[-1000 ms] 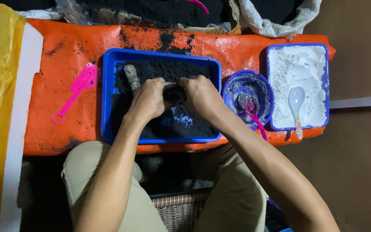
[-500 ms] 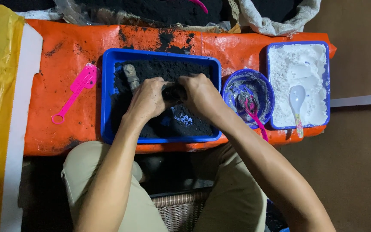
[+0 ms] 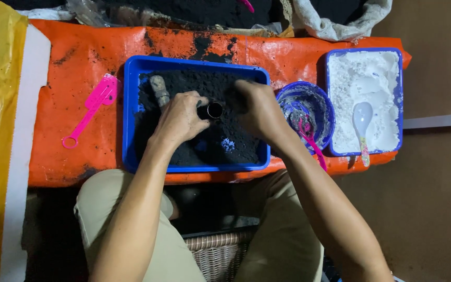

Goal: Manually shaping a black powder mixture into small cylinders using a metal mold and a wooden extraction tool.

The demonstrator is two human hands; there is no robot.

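A blue rectangular tray (image 3: 130, 120) filled with black powder sits on an orange tarp (image 3: 79, 62). My left hand (image 3: 181, 119) grips a short dark metal tube (image 3: 211, 110) lying sideways over the powder, its open end facing right. My right hand (image 3: 254, 109) rests just right of the tube with its fingers curled down into the black powder. A grey stick-like tool (image 3: 158, 90) lies in the tray's far left corner.
A pink plastic scoop (image 3: 91, 108) lies left of the tray. To the right stand a blue bowl (image 3: 309, 99) with a pink tool and a blue tray of white powder (image 3: 364, 102) with a white spoon (image 3: 362, 122). A wicker basket (image 3: 220, 253) sits between my knees.
My hands have come apart slightly: the right hand drew back to the right, uncovering the tube's open end. The left hand stays on the tube.
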